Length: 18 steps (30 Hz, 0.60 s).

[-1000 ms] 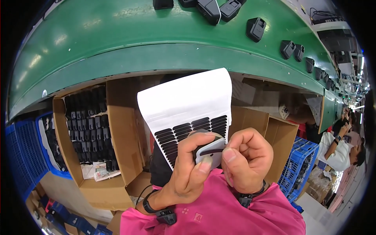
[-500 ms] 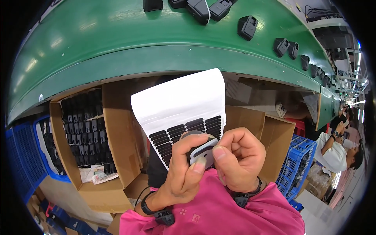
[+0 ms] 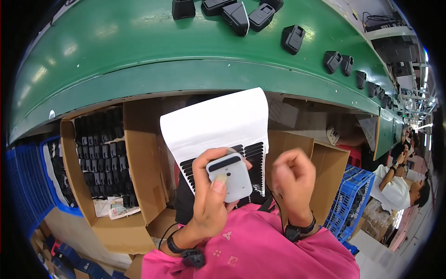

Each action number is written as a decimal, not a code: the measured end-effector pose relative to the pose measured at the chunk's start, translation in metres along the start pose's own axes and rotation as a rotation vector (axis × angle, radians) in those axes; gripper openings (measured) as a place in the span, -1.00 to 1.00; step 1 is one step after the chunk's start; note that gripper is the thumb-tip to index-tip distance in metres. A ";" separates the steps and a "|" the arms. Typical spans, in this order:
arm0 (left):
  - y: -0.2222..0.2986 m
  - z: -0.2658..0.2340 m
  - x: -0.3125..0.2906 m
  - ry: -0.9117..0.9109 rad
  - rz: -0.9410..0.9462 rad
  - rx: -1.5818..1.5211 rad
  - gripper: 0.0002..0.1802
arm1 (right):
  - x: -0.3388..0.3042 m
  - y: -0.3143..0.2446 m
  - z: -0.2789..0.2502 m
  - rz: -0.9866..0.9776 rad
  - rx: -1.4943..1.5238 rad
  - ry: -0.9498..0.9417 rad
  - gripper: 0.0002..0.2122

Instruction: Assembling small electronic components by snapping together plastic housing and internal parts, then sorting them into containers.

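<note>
Off the green bench edge [image 3: 186, 78], the left hand [image 3: 210, 197] grips a pale-faced device [image 3: 238, 186], curled right hand [image 3: 296, 186] apart.

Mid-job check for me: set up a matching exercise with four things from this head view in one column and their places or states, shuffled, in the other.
Things:
1. Pale device
2. White sheet
3. Right hand
4. Left cardboard box

Places or states:
A. Fingers curled, apart from the device
B. Standing to the person's left, with rows of black units inside
C. Held in the left hand, thumb on its face
D. Partly behind the left hand, carrying rows of black strips

Pairs: 1-C, 2-D, 3-A, 4-B
</note>
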<state>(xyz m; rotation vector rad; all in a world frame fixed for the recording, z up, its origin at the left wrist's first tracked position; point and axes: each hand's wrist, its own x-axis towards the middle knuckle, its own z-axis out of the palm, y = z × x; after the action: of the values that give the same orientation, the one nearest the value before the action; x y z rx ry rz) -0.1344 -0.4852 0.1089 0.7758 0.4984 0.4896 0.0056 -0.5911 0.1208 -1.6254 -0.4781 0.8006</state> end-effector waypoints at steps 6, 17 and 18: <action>-0.015 -0.004 -0.013 -0.059 0.181 0.087 -0.48 | 0.005 -0.013 0.019 -0.245 -0.317 -0.361 -0.73; 0.013 -0.068 -0.053 0.376 0.038 0.126 -0.57 | 0.022 0.004 0.049 -0.559 -0.706 -0.238 -0.66; 0.010 -0.072 -0.051 0.414 0.089 0.021 -0.58 | 0.026 0.012 0.054 -0.697 -0.798 -0.215 -0.65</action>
<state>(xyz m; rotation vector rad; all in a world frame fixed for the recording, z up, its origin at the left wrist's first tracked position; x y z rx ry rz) -0.2187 -0.4707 0.0846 0.7198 0.8565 0.7345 -0.0168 -0.5385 0.0999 -1.8796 -1.5642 0.2404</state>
